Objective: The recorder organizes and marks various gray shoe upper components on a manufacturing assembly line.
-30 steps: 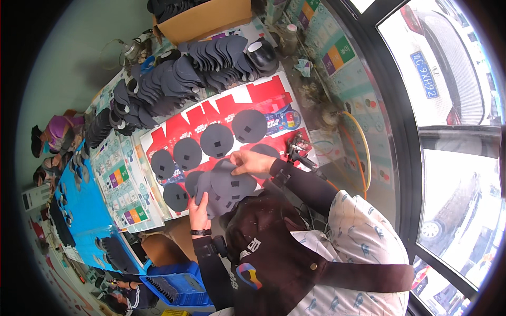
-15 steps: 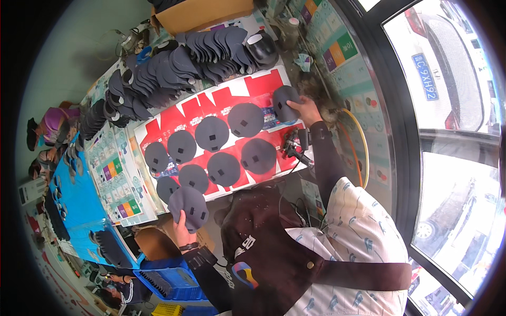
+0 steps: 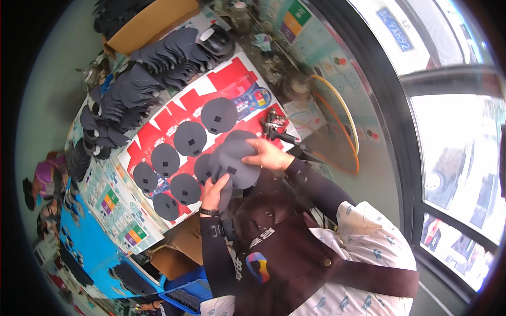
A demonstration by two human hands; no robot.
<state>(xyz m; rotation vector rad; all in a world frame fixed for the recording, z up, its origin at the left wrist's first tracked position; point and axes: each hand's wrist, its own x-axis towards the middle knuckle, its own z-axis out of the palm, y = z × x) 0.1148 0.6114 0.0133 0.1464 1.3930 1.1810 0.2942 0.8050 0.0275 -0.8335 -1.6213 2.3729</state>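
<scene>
Dark grey round pads with small black squares lie in two rows on a red and white printed sheet [image 3: 232, 79]. One pad in the far row [image 3: 219, 115] lies flat. In front of my chest, over the near row, my two hands are close together. My right hand [image 3: 268, 156] pinches the edge of a grey pad [image 3: 234, 160], held up off the sheet. My left hand [image 3: 212, 193] grips another grey pad [image 3: 225, 196], partly hidden behind the first. The held pads overlap, and whether they touch cannot be told.
A spray gun [image 3: 275, 126] with a hose lies at the sheet's right edge. Behind stand rows of stacked curved dark pieces [image 3: 124, 95] and a cardboard box [image 3: 153, 26]. A blue table [image 3: 89, 231] is at the left, a blue crate [image 3: 184, 287] below, windows at right.
My right hand has come leftward and nearer with its pad. My left hand has moved right with its own, so the two pads now overlap. The whole view has shifted.
</scene>
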